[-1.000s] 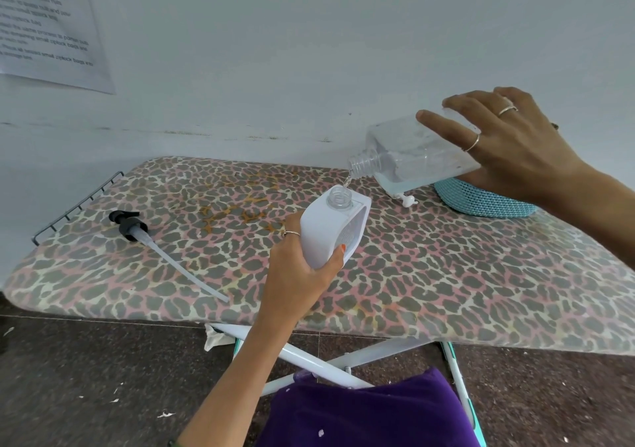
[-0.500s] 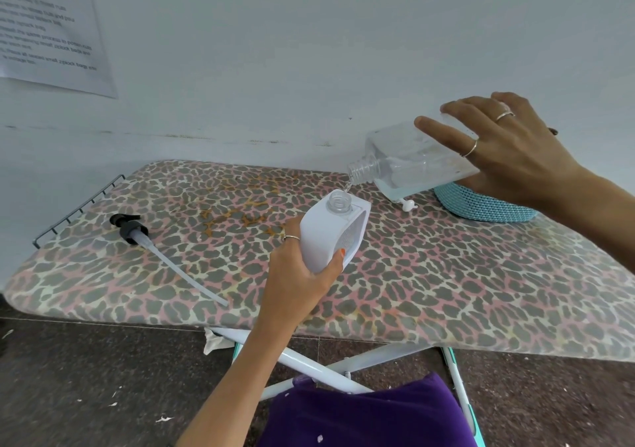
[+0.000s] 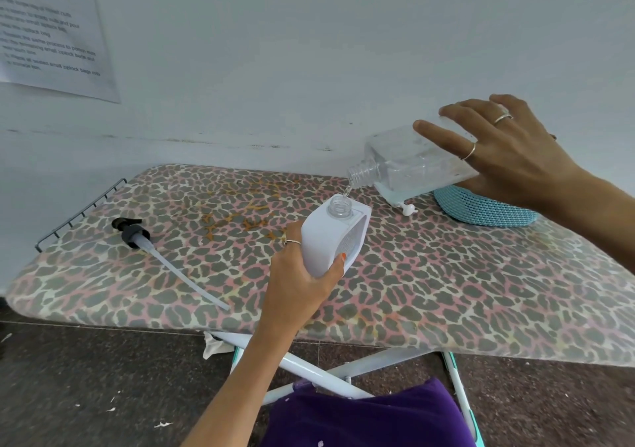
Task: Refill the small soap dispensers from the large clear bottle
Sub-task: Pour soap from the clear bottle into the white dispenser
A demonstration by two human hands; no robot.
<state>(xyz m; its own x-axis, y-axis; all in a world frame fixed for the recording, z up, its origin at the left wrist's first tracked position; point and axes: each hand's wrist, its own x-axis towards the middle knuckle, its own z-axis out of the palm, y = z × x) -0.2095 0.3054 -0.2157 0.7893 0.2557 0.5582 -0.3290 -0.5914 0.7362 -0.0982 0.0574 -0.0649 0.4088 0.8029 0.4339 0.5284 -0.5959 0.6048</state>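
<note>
Pump head (image 3: 132, 232): black, long pale dip tube, lying on the leopard-print board cover (image 3: 446, 285) well to the left of your left grip. Out of the bottle, so the big neck is free for pouring.

Left hand (image 3: 299, 275): your fingers are wrapped tight round the lower body of the small dispenser (image 3: 335, 237), thumb on the near edge. It is held clear above the board, tilted, neck up toward the other bottle.

Small dispenser, looks: white, opaque, squared body, short clear threaded neck, cap off. Fill level cannot be read through the wall.

Small dispenser, handling: light, rigid plastic, I judge. Keep your hold low and on the flat sides. Any drip down the outside will make it slick.

Stream: thin clear thread falling from the upper neck into the lower one, just above your left grip.

Large clear bottle (image 3: 409, 161): square, transparent, tipped nearly flat, neck just above the dispenser mouth, apart from it. Liquid pools along its low side.

Right hand (image 3: 508, 151): clamped on the rear of the large bottle, fingers spread over the top face, thumb hidden beneath.

Large bottle, handling: probably heavier toward your palm, smooth-walled, liable to slip if soapy. Grip the base end. Tilt slowly.

Teal mesh pad (image 3: 488, 206): on the board under your right wrist.
</note>
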